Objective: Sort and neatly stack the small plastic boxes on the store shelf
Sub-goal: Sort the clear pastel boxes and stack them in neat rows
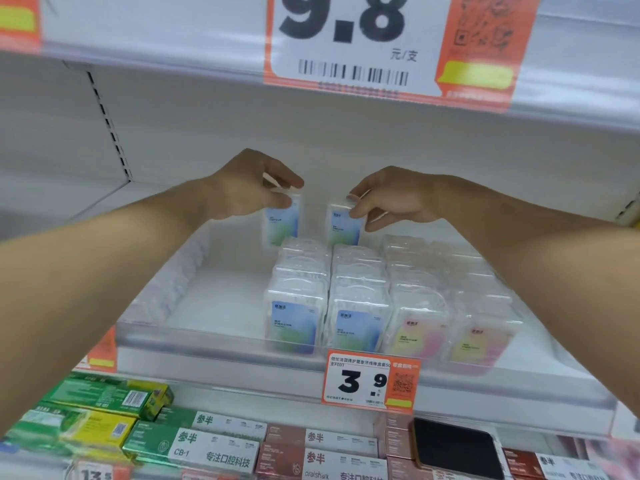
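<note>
Both hands (pixel 242 188) (pixel 391 199) pinch seemingly clear rectangular boxes (pixel 282 220) (pixel 344 226).

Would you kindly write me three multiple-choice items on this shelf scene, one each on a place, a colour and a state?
1. Where are the two held boxes?
A. Behind the rows in the tray
B. On the lower shelf
C. In front of the 3.9 tag

2. What colour are the labels on the two front boxes at the right?
A. Blue-green
B. Pink-yellow
C. Black

3. What is the left hand doing?
A. Hanging free
B. Resting on the tray
C. Gripping a box

Key: 1 A, the left box and right box stand behind the rows in the tray. 2 B, the front right boxes show pink-yellow. 3 C, the left hand pinches its box; the right hand does likewise.
</note>
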`<state>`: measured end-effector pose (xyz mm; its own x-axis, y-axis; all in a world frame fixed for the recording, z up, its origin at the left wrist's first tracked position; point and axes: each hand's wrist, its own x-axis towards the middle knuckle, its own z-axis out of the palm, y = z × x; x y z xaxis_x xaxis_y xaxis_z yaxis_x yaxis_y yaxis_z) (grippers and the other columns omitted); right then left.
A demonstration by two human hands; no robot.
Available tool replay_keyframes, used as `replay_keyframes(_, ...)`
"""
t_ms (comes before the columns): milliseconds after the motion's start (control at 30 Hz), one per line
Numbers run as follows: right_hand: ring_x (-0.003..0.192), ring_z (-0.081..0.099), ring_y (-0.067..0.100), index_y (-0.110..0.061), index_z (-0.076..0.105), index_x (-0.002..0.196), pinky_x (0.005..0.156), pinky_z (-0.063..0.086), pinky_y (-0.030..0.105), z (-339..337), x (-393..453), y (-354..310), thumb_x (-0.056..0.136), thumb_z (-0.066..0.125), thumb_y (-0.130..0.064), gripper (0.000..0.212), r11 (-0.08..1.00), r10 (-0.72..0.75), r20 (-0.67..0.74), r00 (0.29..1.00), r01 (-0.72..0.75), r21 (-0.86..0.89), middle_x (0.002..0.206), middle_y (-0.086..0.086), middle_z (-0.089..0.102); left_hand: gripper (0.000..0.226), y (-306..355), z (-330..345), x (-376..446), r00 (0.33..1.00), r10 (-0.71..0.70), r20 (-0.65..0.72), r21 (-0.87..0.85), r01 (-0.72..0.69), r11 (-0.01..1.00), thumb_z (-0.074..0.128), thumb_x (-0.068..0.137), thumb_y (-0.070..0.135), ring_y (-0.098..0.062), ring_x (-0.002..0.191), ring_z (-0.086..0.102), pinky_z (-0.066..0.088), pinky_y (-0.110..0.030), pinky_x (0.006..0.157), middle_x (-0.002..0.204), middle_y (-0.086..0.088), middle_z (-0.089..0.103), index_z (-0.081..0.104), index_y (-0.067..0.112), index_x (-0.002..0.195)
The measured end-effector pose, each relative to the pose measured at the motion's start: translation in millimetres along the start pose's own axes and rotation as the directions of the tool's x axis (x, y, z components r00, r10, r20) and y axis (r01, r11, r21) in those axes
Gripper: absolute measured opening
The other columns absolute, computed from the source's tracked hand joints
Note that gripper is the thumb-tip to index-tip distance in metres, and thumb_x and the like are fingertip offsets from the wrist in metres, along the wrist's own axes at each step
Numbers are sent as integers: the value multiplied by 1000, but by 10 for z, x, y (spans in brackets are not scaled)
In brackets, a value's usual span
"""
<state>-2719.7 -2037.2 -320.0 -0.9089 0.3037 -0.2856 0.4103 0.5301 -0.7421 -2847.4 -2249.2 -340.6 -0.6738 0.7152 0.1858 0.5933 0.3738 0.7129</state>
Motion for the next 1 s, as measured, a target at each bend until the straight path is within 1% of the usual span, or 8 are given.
replay_keyframes(67,99,66,17,-13,64,118,94,54,34,-5,-34,-6,90,70,-25,30,988,23,39,999,-16,-155,119,6,68,36,29,35,-27,997,19,75,27,-21,999,81,75,11,-17,101,65,52,-24,88,111,-1,68,73,25,107)
replay_keyframes(167,100,67,11,-19,68,115,95,53,37,12,-75,-8,94,59,-48,37,963,23,79,997,-1,-268,113,-4,70,33,20,114,-80,972,-81,219,-14,86,996,74,84,26,-18,107,63,51,-25,87,114,0,66,68,19,115)
replay_keyframes(267,97,69,11,-22,68,114,94,53,37,34,-112,-22,95,57,-49,34,965,10,103,995,18,-260,113,-5,71,37,-21,195,-146,925,-176,336,-87,216,972,57,92,45,-19,109,63,53,-37,94,116,0,67,63,20,119)
replay_keyframes(367,99,72,14,-22,69,113,96,51,38,24,-167,-47,94,58,-50,36,963,33,152,988,10,-270,115,-4,70,43,-9,237,-200,900,-174,399,-185,264,947,47,94,53,-18,106,65,52,-36,95,113,0,70,62,21,119)
replay_keyframes(567,96,69,16,-15,73,107,98,50,40,37,-271,-60,94,61,-43,33,955,24,179,984,31,-297,104,1,74,33,115,281,-244,904,-214,369,-213,307,927,51,96,45,-11,87,65,51,-26,75,98,3,72,67,21,112)
replay_keyframes(700,87,64,15,-11,74,107,83,50,29,19,-319,-56,90,68,-39,33,959,6,170,985,43,-281,95,1,69,29,183,245,-296,872,-263,412,-197,367,909,61,90,43,-5,66,68,53,-21,59,81,9,75,71,20,104)
replay_keyframes(833,78,54,18,0,71,102,76,43,31,40,-371,-21,86,71,-41,45,961,-1,201,980,57,-272,83,4,59,30,203,229,-354,852,-262,454,-205,385,900,63,89,42,-12,75,70,54,-27,70,92,1,75,72,18,103)
replay_keyframes(1000,79,44,20,-15,68,93,76,33,33,51,-440,-34,84,72,-42,28,958,0,222,975,64,-280,81,3,52,32,237,262,-401,867,-254,429,-203,366,908,63,89,43,-14,81,67,52,-29,79,94,-1,74,72,17,104)
